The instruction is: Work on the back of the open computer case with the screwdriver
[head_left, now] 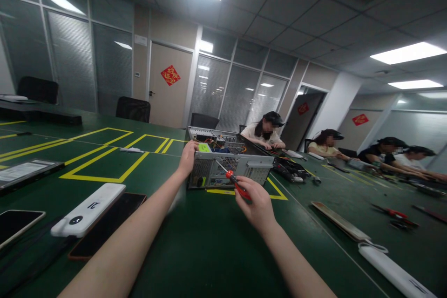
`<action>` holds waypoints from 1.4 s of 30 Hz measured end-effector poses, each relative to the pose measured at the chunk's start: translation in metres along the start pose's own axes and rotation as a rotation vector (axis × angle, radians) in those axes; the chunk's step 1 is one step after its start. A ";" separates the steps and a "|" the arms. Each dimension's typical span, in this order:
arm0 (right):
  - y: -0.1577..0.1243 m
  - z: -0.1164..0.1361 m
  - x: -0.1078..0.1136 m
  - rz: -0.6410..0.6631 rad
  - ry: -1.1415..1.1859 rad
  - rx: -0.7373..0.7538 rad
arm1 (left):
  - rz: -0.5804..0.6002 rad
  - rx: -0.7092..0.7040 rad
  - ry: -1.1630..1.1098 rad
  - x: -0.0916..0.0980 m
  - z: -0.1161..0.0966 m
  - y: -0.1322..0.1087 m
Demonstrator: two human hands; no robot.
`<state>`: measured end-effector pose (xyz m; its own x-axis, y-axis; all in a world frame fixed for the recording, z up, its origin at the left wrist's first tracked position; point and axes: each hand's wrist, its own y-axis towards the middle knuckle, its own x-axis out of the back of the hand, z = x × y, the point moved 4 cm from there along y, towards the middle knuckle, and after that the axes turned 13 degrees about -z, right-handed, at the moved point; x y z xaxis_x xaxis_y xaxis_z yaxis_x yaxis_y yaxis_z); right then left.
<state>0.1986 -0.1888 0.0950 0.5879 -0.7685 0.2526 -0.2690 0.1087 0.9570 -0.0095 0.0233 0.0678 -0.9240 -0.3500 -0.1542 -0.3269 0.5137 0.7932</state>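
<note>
An opened computer case (256,174) lies on its side on the green table, its back panel facing me. Coloured wires and a power supply with a bright yellow-green label (204,147) show inside. My left hand (187,160) grips the case's left end, fingers curled over the upper edge beside that label. In my right hand (254,199) is a screwdriver (231,176) with a red handle. Its thin metal shaft points up and left, and the tip is at the back panel near the power supply; whether it sits in a screw is too small to tell.
Left of my arm lie a white power bank (91,209), a dark phone (111,223), another phone (17,226) and a flat drive (28,172). Yellow tape (91,177) marks the table (209,251). Red-handled pliers (394,213) lie right; several people work beyond.
</note>
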 end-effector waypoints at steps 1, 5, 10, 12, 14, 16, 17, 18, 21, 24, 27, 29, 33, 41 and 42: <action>0.000 0.000 0.000 -0.006 0.007 -0.007 | 0.003 0.002 0.002 0.000 0.001 0.000; 0.000 -0.001 0.000 -0.002 0.046 -0.063 | 0.002 0.019 0.012 0.000 0.002 0.000; -0.001 0.000 0.000 0.034 0.079 -0.180 | 0.003 0.025 0.004 0.001 0.001 0.000; -0.001 -0.001 0.000 0.011 0.057 -0.251 | 0.007 0.033 0.007 0.000 0.001 0.000; 0.000 -0.002 0.000 0.005 0.020 -0.304 | 0.009 0.044 0.009 0.000 0.002 0.000; 0.001 0.000 0.000 0.022 -0.017 -0.307 | 0.002 0.059 0.011 0.000 0.004 0.000; 0.002 0.001 0.000 0.040 -0.031 -0.296 | -0.001 0.065 0.013 0.000 0.004 0.000; 0.003 0.003 0.000 0.057 -0.042 -0.282 | -0.002 0.067 0.014 0.000 0.005 0.000; 0.005 0.004 0.000 0.067 -0.057 -0.258 | 0.007 0.056 0.011 0.000 0.004 0.000; 0.006 0.004 0.001 0.022 -0.076 -0.219 | 0.004 0.053 0.014 0.000 0.004 0.001; 0.004 0.003 0.001 0.013 -0.099 -0.167 | 0.013 0.056 0.021 0.000 0.003 0.001; 0.002 0.002 0.001 0.024 -0.100 -0.170 | 0.018 0.056 0.023 0.000 0.003 0.000; -0.003 -0.003 -0.001 0.049 -0.075 -0.293 | -0.021 0.060 0.020 0.001 0.003 -0.001; -0.004 0.008 -0.005 0.002 0.021 -0.243 | 0.026 0.053 0.039 0.004 0.002 0.000; -0.004 0.010 -0.004 -0.015 0.032 -0.228 | 0.027 0.057 0.041 0.005 0.002 0.000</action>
<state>0.1899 -0.1919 0.0892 0.6150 -0.7514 0.2390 -0.0828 0.2398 0.9673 -0.0143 0.0229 0.0663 -0.9240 -0.3668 -0.1079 -0.3138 0.5665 0.7620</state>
